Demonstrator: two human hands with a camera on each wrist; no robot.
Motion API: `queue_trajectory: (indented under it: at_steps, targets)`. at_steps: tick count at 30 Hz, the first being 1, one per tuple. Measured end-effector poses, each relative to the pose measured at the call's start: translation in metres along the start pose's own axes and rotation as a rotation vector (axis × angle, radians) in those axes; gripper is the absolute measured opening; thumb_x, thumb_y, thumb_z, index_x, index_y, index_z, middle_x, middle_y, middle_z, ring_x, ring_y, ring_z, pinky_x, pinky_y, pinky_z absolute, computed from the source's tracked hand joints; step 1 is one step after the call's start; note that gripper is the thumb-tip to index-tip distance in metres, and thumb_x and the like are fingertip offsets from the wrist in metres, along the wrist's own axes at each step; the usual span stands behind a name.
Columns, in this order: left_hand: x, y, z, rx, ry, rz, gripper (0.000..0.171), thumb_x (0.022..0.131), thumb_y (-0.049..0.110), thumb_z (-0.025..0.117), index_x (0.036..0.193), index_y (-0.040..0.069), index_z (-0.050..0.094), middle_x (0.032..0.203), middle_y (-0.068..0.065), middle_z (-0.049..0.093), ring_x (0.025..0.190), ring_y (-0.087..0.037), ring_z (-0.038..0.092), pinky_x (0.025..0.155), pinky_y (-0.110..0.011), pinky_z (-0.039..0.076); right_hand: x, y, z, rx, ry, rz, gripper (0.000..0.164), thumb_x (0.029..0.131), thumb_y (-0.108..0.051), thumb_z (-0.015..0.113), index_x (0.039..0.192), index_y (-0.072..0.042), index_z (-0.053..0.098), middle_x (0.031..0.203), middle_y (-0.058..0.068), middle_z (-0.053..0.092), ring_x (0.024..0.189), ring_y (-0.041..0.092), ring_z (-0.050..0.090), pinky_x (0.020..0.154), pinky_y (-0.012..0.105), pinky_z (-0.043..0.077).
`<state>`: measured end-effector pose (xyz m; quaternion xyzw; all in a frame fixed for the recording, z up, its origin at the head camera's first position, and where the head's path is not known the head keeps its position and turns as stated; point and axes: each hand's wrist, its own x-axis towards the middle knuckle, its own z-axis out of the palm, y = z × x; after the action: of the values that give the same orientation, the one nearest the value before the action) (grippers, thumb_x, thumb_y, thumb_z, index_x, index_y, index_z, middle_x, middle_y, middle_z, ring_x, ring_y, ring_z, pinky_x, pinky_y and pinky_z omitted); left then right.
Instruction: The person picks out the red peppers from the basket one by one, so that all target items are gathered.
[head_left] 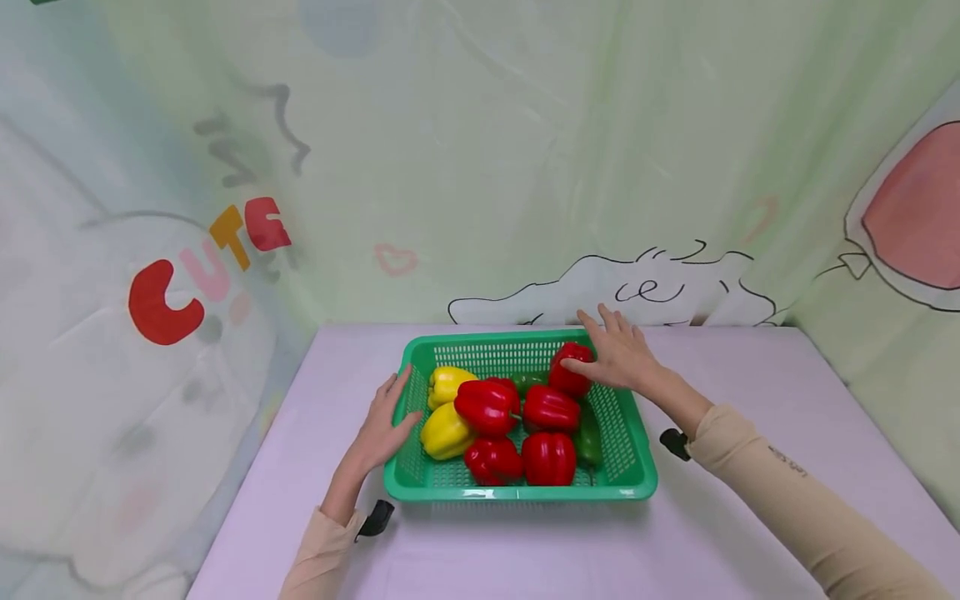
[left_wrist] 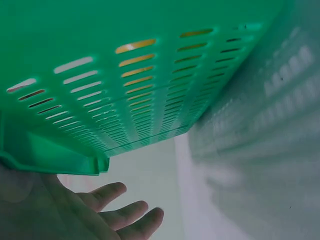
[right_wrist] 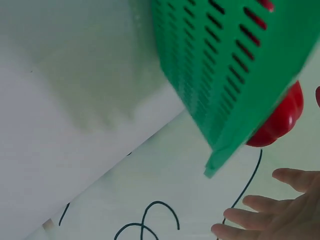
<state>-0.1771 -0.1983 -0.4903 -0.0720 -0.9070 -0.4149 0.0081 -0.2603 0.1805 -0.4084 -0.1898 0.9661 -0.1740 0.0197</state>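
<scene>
A green plastic basket (head_left: 517,493) holds several red bell peppers (head_left: 487,407), two yellow bell peppers (head_left: 447,433) and long green peppers (head_left: 589,437). My left hand (head_left: 380,429) is at the basket's left rim, fingers extended and thumb reaching over the edge. In the left wrist view its fingers (left_wrist: 142,225) stretch past the slotted side wall. Over the back right corner, my right hand (head_left: 621,354) spreads its fingers, the thumb overlapping the rearmost red bell pepper (head_left: 567,379). The right wrist view shows those fingers (right_wrist: 245,220) straight, beside the rim, with nothing in them.
The basket stands on a table with a pale lilac cover (head_left: 720,517). Right behind the table hangs a pale green printed curtain (head_left: 517,167), which also runs along both sides. A black strap end (head_left: 377,518) sticks out at the left wrist, and another (head_left: 674,443) at the right.
</scene>
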Motion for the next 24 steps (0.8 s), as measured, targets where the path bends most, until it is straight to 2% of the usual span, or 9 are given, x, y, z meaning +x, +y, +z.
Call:
queue_trajectory:
  at_steps: [7,13,19,24]
  targets:
    - [0.007,0.0,0.0,-0.091,-0.019,0.035,0.079,0.088,0.014,0.052,0.159,0.018,0.018,0.158,-0.025,0.017,0.137,-0.045,0.03,0.096,-0.065,0.039,-0.002,-0.022,-0.005,0.104,-0.015,-0.126,0.08,0.089,-0.041,0.065,0.149,0.003,0.036,0.149,0.033,0.032,0.134,0.05,0.033,0.099,0.069,0.034]
    - [0.007,0.001,-0.001,-0.129,-0.02,0.022,0.08,0.088,0.008,0.051,0.16,0.019,0.016,0.159,-0.021,0.018,0.137,-0.04,0.031,0.098,-0.062,0.039,-0.008,-0.054,-0.004,0.231,-0.124,-0.217,0.08,0.088,-0.043,0.066,0.149,-0.001,0.037,0.147,0.023,0.041,0.13,0.039,0.041,0.097,0.06,0.043]
    - [0.003,-0.001,0.001,-0.188,0.004,0.006,0.08,0.087,0.004,0.05,0.159,0.018,0.018,0.16,-0.019,0.018,0.138,-0.04,0.03,0.101,-0.064,0.036,-0.008,-0.08,0.009,0.27,-0.282,-0.224,0.084,0.084,-0.049,0.07,0.15,-0.007,0.039,0.147,0.016,0.045,0.131,0.032,0.042,0.095,0.054,0.047]
    - [0.001,-0.001,0.005,-0.241,0.024,-0.007,0.078,0.088,0.0,0.049,0.159,0.014,0.019,0.16,-0.021,0.018,0.14,-0.043,0.028,0.103,-0.067,0.031,-0.006,-0.09,0.022,0.281,-0.35,-0.227,0.088,0.08,-0.047,0.076,0.149,-0.007,0.039,0.138,0.012,0.051,0.122,0.028,0.049,0.086,0.044,0.053]
